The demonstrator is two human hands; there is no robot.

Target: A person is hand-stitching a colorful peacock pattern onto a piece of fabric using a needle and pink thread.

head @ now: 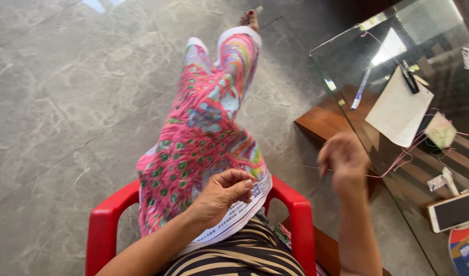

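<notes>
Pinched fingers mark the left hand, thumb pressed against the curled forefinger just above the lap; whatever it nips is too fine to make out, though it may be the end of a thread; the right hand is raised beside the table edge and blurred, its fingers drawn together, and I cannot tell for certain what they have hold of; a pink thread runs from near that hand across the glass table toward a small pale cloth piece, which lies on the glass well to the right of the hand; a loose tangle of the same thread lies between the hand and the cloth.

Below the hands, the person sits in a red plastic chair, legs stretched out in bright pink patterned trousers over a grey marbled floor; a striped brown and cream top shows at the bottom edge.

On the table, a white sheet of paper lies just left of the cloth, with a dark pen on its upper corner and a blue and white pen further left; a white phone rests near the lower right corner, face up, apart from the thread.
</notes>
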